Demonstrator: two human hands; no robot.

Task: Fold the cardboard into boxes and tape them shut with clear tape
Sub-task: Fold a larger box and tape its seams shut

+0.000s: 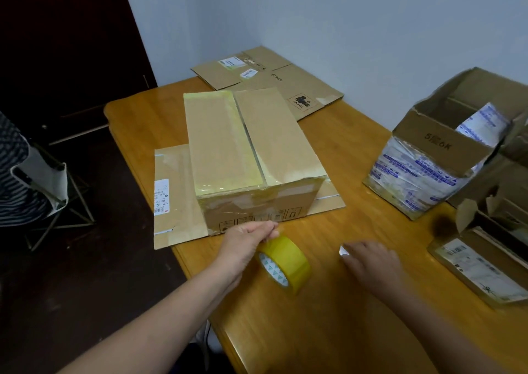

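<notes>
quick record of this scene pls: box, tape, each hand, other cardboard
box: closed box, yellowish tape on top, resting on flat cardboard
tape: tape roll, upright on edge
left hand: holds the roll's top
right hand: low over table beside small white thing; grip unclear, blurred
other: flattened carton at far corner; open box at right

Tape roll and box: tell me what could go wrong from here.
1. The tape roll stands on its edge, pinched only at the top by the left hand; released, it might roll across the table.
2. The box rests on flat cardboard that overhangs the table's left edge; pressing tape down could shift or tip both.
</notes>
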